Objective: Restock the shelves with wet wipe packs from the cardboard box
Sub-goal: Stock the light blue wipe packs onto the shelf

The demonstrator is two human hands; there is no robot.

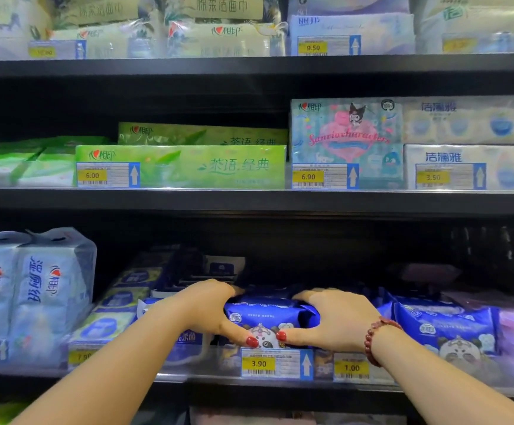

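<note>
On the lowest visible shelf [188,382], the left hand [209,308] is curling over the left end of a blue wet wipe pack [268,314], thumb pressing its front face. The pack is sitting at the shelf's front edge, just above the 3.90 price tag [275,363]. It is probably soft, slick and fairly light, so gripping both ends looks wise. The right hand [337,320] is clasping the right end, fingers half-closed over the top.
</note>
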